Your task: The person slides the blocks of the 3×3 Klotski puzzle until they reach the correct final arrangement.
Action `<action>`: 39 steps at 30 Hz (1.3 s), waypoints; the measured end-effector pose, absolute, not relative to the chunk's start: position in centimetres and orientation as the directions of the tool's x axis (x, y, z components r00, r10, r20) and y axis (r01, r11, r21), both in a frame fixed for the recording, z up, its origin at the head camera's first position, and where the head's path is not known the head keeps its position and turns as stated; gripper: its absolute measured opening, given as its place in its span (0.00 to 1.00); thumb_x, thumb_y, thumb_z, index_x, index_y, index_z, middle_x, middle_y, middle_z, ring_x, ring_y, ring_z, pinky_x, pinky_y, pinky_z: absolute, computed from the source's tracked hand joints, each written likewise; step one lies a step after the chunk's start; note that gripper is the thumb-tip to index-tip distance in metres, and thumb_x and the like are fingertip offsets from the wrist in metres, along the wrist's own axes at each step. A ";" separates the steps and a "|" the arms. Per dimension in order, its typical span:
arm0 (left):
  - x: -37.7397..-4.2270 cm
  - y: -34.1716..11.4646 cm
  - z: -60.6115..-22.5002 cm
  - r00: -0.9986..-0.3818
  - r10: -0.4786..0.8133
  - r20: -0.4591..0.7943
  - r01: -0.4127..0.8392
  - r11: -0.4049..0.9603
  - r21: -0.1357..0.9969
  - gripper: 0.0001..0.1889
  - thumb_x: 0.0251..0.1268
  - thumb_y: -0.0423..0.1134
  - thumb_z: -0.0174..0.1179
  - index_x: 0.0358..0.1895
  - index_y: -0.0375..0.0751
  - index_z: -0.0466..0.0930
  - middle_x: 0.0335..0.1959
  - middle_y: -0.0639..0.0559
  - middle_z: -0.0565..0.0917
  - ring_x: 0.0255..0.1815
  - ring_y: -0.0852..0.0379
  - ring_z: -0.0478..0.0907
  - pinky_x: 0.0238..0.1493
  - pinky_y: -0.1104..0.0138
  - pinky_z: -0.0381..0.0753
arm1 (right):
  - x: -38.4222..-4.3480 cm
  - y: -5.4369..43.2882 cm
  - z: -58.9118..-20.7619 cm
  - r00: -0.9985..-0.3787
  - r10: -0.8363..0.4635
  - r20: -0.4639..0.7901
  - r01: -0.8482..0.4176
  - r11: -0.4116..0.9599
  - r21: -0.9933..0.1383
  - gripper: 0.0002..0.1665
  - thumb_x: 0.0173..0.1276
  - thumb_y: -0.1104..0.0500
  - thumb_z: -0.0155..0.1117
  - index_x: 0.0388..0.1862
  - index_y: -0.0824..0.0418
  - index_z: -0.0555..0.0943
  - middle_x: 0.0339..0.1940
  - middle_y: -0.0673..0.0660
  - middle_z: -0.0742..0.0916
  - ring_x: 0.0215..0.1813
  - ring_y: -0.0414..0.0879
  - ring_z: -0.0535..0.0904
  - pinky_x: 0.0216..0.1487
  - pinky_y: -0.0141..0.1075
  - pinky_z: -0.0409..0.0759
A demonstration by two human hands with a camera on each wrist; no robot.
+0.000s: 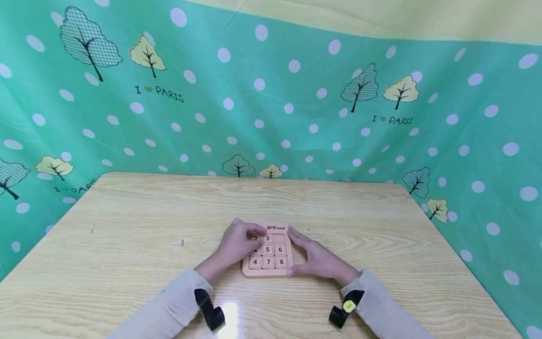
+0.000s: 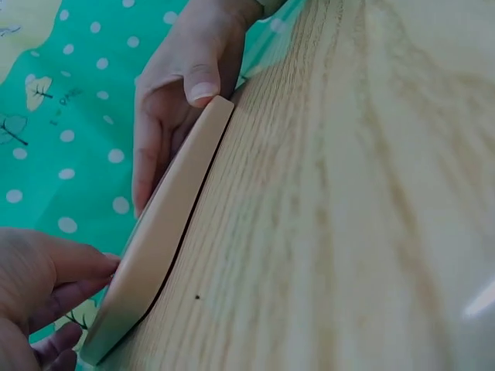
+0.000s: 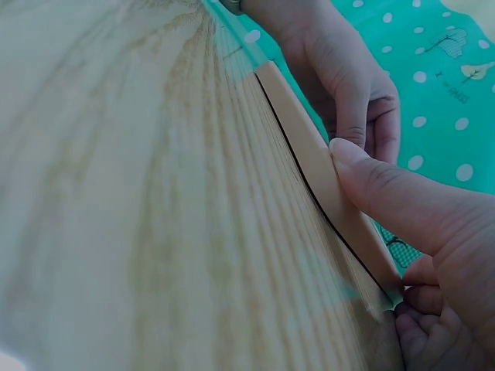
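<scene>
A pink sliding number puzzle (image 1: 267, 272) lies flat on the wooden table. Its top row shows 2, 3 and a vacant slot at the right; 1, 5, 6 and then 4, 7, 8 fill the rows below. From the left, my left hand (image 1: 238, 241) reaches over the frame, its fingertips at the 2 and 3 tiles, partly covering the 2 and 1. My right hand (image 1: 315, 258) holds the frame's right side, thumb at the lower corner and fingers toward the upper one. In the right wrist view the thumb (image 3: 387, 182) presses the frame's side edge.
The light wooden table (image 1: 139, 235) stretches out around the puzzle. Behind it and along the sides hangs a green dotted cloth (image 1: 262, 113) with printed trees. Black straps with small cameras (image 1: 209, 308) sit on both sleeved wrists.
</scene>
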State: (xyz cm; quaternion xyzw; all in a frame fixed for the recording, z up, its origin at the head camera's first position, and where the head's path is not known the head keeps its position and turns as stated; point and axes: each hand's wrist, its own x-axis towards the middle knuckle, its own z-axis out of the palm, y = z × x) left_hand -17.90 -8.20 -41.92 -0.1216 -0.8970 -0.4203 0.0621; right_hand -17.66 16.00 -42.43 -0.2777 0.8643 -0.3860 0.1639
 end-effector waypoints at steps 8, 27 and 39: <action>-17.8 -8.2 -41.4 -0.959 0.163 0.233 0.281 0.678 0.680 0.09 0.45 0.35 0.72 0.33 0.48 0.88 0.32 0.57 0.86 0.32 0.59 0.67 0.38 0.64 0.66 | -17.6 16.0 -42.4 -0.791 -0.608 -0.067 -0.356 0.547 -0.758 0.61 0.50 0.42 0.74 0.74 0.63 0.51 0.77 0.55 0.50 0.76 0.53 0.43 0.72 0.50 0.47; -18.1 -7.1 -41.8 -0.968 0.176 0.179 0.246 0.524 0.815 0.09 0.49 0.30 0.69 0.37 0.41 0.87 0.36 0.50 0.87 0.40 0.55 0.83 0.45 0.62 0.80 | -17.6 16.0 -42.5 -0.787 -0.612 -0.075 -0.351 0.545 -0.761 0.62 0.50 0.41 0.73 0.74 0.62 0.50 0.77 0.54 0.50 0.76 0.53 0.43 0.72 0.51 0.46; -18.3 -6.0 -42.1 -0.960 0.190 0.203 0.274 0.519 0.810 0.10 0.48 0.31 0.69 0.37 0.41 0.87 0.36 0.50 0.87 0.40 0.56 0.83 0.44 0.65 0.80 | -17.7 16.1 -42.5 -0.787 -0.613 -0.070 -0.361 0.549 -0.754 0.61 0.50 0.41 0.73 0.74 0.62 0.51 0.77 0.54 0.50 0.76 0.53 0.44 0.72 0.50 0.47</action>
